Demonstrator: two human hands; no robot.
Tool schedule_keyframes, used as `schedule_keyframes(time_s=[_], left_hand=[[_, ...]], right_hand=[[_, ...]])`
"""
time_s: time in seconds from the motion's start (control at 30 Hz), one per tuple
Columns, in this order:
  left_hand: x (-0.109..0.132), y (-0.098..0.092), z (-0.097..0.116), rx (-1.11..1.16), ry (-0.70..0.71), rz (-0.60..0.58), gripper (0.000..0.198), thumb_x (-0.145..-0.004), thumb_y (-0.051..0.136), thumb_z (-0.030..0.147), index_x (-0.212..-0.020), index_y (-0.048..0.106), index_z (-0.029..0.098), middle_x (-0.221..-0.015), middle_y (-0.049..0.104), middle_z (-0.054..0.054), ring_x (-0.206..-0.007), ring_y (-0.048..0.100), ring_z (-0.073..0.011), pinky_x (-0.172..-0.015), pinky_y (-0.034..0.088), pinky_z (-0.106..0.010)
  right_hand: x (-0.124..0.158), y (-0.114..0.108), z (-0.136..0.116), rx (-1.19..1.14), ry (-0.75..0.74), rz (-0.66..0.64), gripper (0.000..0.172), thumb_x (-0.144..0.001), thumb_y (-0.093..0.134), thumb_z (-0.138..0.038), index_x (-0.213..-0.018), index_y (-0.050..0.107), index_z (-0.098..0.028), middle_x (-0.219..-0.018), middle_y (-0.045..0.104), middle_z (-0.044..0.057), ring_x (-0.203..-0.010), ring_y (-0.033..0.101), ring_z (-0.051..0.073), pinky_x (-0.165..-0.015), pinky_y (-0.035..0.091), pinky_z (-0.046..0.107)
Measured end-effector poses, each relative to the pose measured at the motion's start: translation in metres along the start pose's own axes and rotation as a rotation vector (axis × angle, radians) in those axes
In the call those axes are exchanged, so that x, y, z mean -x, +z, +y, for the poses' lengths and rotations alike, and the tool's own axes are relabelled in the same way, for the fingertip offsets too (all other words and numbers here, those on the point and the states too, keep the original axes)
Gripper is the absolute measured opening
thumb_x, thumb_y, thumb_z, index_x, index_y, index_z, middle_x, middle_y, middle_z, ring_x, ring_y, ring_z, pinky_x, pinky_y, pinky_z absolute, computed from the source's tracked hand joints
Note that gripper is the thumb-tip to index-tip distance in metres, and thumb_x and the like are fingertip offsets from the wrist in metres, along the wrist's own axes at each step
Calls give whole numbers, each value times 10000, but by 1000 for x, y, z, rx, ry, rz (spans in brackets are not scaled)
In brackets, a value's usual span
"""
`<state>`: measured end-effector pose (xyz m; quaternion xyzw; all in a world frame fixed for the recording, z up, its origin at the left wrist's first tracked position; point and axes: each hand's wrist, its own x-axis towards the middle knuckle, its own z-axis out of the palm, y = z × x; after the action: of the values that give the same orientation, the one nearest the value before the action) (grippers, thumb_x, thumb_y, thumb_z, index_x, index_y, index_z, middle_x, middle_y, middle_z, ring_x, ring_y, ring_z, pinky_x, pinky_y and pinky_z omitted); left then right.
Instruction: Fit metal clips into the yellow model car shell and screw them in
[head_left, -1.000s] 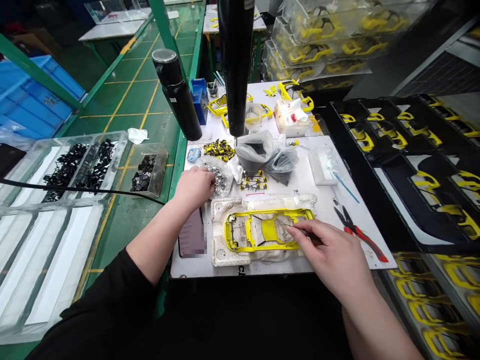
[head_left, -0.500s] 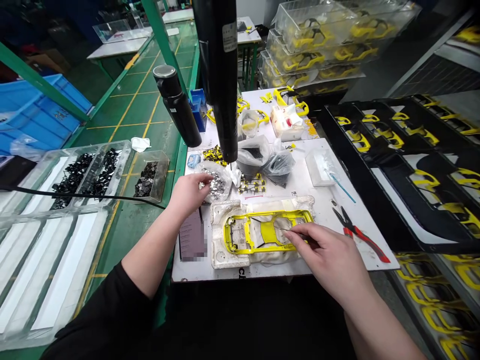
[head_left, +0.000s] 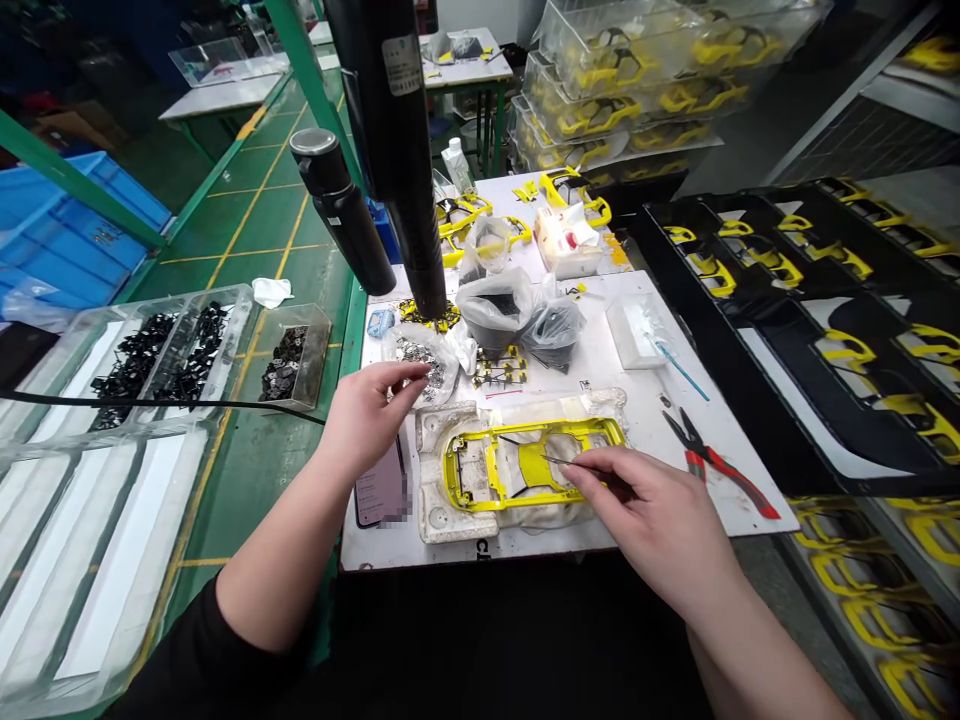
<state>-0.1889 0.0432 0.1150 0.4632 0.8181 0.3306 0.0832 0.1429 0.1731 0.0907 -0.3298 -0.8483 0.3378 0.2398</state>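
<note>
A yellow toy car body shell (head_left: 534,465) lies in a worn white foam cradle (head_left: 439,520). Over the shell's right half, my right hand (head_left: 645,500) pinches a thin pointed metal tool (head_left: 556,460), its tip to the left. My left hand (head_left: 375,410) hovers by the near edge of a clear bag of small silver parts (head_left: 421,352). Its thumb and fingertips are pressed together; anything between them is too small to make out. Below this hand rests a phone (head_left: 381,490), partly covered by it.
Red-handled pliers (head_left: 720,465) lie at the table's right. Behind the cradle are small yellow-black parts (head_left: 501,368) and bags of dark pieces (head_left: 495,310). A black cylinder (head_left: 397,150) hangs overhead beside a black bottle (head_left: 341,210). Trays of black parts (head_left: 139,360) stand left.
My left hand has drawn back from over the bag of silver parts toward me, its fingers now closed together. My right hand stays over the shell. The view has shifted slightly.
</note>
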Motion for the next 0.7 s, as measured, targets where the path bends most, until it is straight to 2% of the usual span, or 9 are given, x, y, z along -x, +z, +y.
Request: schedule_keyframes(time_s=[0.1,0.17,0.33,0.5,0.7], left_hand=[[22,-2,16,99,64,-28,193,-1036,773,334,-1154,911,271,-1070,887,-32,-886,770,-196,-832,599,-307],[36,-3,26,209,76,-78,169,-1047,771,313,-1138,909,275,-1076,888,-29,-935,789,-194,-857,600,-296],[63,-3,43,514,-5,-178,139,-1025,823,268,-1106,931,304,-1084,889,-32,-977,812,-194,-870,622,-272],[76,0,52,631,-3,-289,181,-1041,803,234,-1134,939,311,-1083,870,-48,-977,805,-185,-848,621,-262],[82,1,57,641,-55,-319,251,-1045,792,246,-1277,885,270,-983,831,-46,-857,743,-175,-770,594,-288]], right_hand=[[0,5,-9,-57,-18,14,88,-1092,809,-380,-1113,839,-300,-1047,855,-23,-830,791,195,-759,598,319],[-1,7,-16,-91,-49,8,74,-1099,803,-357,-1118,835,-293,-1044,851,-16,-821,779,193,-762,599,317],[-7,10,-35,-141,-131,-31,36,-1102,803,-289,-1128,814,-267,-1041,847,-12,-861,782,182,-756,589,288],[-9,13,-46,-166,-197,-67,28,-1097,809,-244,-1123,806,-235,-1035,840,-4,-908,787,177,-819,584,278],[-7,16,-52,-167,-195,-107,31,-1098,807,-229,-1129,802,-228,-1061,839,2,-958,790,182,-889,586,293]])
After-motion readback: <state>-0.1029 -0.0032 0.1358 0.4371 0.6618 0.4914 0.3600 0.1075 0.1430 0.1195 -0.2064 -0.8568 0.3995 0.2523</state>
